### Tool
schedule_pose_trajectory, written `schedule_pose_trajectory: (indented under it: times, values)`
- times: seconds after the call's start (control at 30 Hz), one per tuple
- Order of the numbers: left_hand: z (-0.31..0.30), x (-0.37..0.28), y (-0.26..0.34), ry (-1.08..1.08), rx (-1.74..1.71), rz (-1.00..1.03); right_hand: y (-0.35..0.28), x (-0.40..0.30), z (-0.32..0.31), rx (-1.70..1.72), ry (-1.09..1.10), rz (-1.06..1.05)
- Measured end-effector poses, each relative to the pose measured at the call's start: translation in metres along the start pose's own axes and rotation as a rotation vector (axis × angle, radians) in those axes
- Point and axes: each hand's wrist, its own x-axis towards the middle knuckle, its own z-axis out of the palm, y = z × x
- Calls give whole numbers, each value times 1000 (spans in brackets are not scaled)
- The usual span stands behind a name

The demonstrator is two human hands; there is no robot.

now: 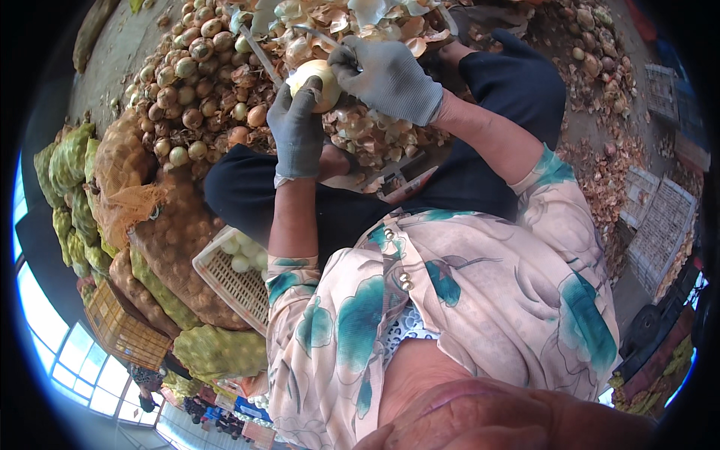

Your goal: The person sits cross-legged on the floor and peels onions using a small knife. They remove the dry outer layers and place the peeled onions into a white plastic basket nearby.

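Observation:
My left hand (298, 129), in a grey knit glove, grips a pale peeled onion (322, 84), its thumb lying across the front. Close against the onion's right side is my right hand (388, 79), also gloved in grey. A small knife with a thin curved blade (316, 34) sticks out of the right fist toward the upper left; its handle is hidden by the fingers. Both hands are above a heap of loose onion skins (365, 132). To their left spreads a pile of unpeeled onions (191, 84).
A white plastic basket (239, 287) with peeled onions (242, 256) stands by my left elbow. Mesh sacks of onions (174, 247) line the left side. Crates (658, 230) lie at right, near scattered skins (602, 197). A grey bar (261, 56) slants beside the left fingertips.

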Motion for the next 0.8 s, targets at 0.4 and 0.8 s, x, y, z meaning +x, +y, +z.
schedule_pose_trajectory:
  times: [0.4,0.8]
  values:
    - [12,-7,10,-32,118,11,10,10,-2,5,20,217]
    - [-8,-5,17,-93,47,13,29,8,-14,-196,-130,99]
